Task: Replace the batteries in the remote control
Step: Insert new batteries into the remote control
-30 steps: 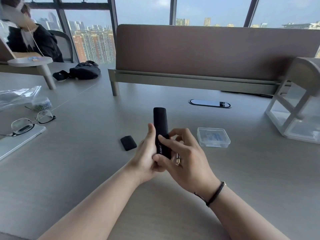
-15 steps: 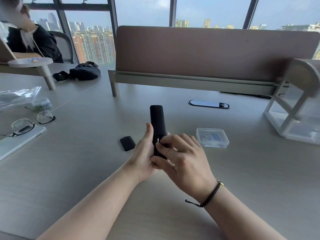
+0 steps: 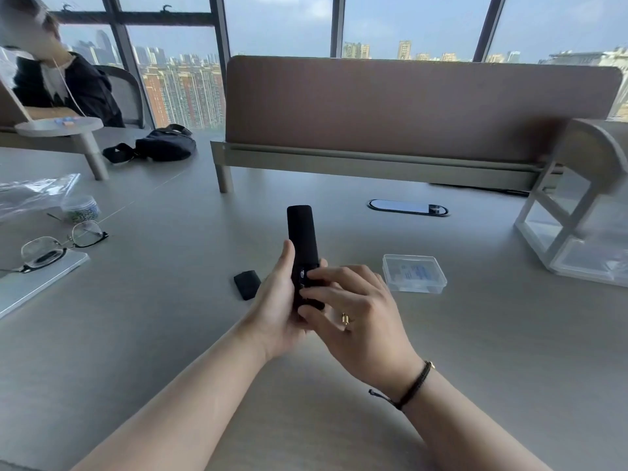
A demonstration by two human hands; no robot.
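A black remote (image 3: pixel 302 237) is held upright at center; its detached cover (image 3: pixel 247 284) lies at nine o'clock.

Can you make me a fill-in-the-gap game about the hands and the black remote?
1. The remote is held up by the ____ hand.
2. The right hand has a thin black ____ around its wrist.
3. The small black cover lies on the ____, left of the hands.
4. The clear plastic box is on the ____ side of the hands.

Missing words: left; bracelet; desk; right
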